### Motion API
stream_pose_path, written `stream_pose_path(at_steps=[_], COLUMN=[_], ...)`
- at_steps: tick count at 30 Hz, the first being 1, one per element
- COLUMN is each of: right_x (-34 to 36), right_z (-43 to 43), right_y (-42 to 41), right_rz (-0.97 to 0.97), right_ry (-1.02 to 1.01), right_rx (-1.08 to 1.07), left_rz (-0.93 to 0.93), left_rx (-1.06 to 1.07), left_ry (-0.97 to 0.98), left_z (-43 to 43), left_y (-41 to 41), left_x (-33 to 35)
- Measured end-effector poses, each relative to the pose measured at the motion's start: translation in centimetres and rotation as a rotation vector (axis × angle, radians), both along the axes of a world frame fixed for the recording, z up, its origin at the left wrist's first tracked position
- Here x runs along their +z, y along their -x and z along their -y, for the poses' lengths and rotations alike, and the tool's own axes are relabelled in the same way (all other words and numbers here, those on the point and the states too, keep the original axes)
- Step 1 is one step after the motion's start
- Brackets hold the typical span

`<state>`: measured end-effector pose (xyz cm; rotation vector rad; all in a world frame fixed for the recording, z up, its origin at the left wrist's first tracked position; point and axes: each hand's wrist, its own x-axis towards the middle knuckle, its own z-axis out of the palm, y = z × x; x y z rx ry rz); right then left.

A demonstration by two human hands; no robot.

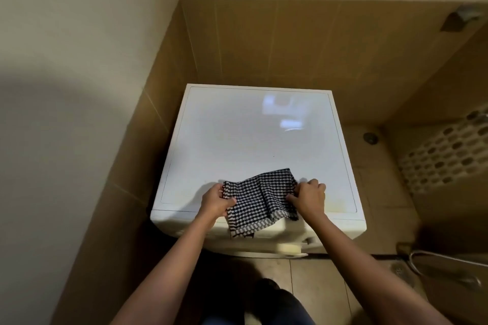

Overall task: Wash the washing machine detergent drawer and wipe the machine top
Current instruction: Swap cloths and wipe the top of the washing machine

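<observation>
A white washing machine stands in a tiled corner, its flat top [253, 134] facing me. A black-and-white checked cloth [261, 198] lies at the top's front edge, and part of it hangs over the front. My left hand [215, 199] grips the cloth's left edge. My right hand [307, 196] pinches its right edge. The cloth is slack between them. The detergent drawer is not clearly visible; a pale part of the machine's front [287, 248] shows below the cloth.
Brown tiled walls close in behind and to the left of the machine. A white perforated laundry basket [446, 155] stands at the right. A floor drain [370, 137] lies beside the machine. A metal hose [443, 261] runs along the floor at lower right.
</observation>
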<state>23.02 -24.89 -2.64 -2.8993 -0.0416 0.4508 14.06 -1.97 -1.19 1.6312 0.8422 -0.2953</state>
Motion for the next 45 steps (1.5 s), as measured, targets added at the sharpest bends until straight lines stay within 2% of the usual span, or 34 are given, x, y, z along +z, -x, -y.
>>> stream_pose_path(at_steps=[6, 12, 14, 18, 21, 25, 27, 32, 36, 41, 45], right_x=[1.5, 3.7, 3.2, 1.5, 0.4, -1.8, -3.2, -5.1, -6.2, -7.3, -9.1], right_z=[-0.8, -0.1, -1.2, -5.3, -8.7, -12.4, -13.5, -13.8, -11.5, -8.6, -10.0], right_y=[0.5, -1.4, -1.3, 1.3, 3.2, 5.1, 7.0, 10.1, 10.3, 10.2, 11.3], right_rz=[0.077, 0.199, 0.211, 0.18, 0.231, 0.096, 0.064, 0.174, 0.255, 0.356, 0.49], right_ry=[-0.017, -0.084, -0.088, -0.291, -0.268, -0.1, -0.042, -0.057, -0.028, 0.086, 0.135], right_rx=[-0.02, -0.224, -0.205, -0.258, -0.126, 0.004, 0.051, 0.107, 0.291, 0.397, 0.423], left_rz=[-0.005, 0.018, 0.035, 0.048, 0.153, 0.393, 0.448, 0.472, 0.488, 0.539, 0.627], left_rx=[0.02, 0.036, 0.002, -0.117, -0.089, 0.029, 0.052, -0.148, -0.321, -0.25, -0.155], left_ry=[0.089, 0.13, 0.063, -0.32, -0.533, -0.608, -0.636, -0.691, -0.701, -0.644, -0.619], left_z=[-0.5, -0.5, -0.5, -1.2, -3.2, -7.8, -9.9, -12.9, -14.2, -15.1, -15.0], left_y=[0.4, 1.7, 2.3, 3.0, 3.5, 3.6, 3.5, 3.5, 3.5, 3.5, 3.8], left_x=[-0.8, -1.6, -2.0, -1.6, -0.5, -1.0, -1.7, -3.7, -5.1, -6.1, -6.7])
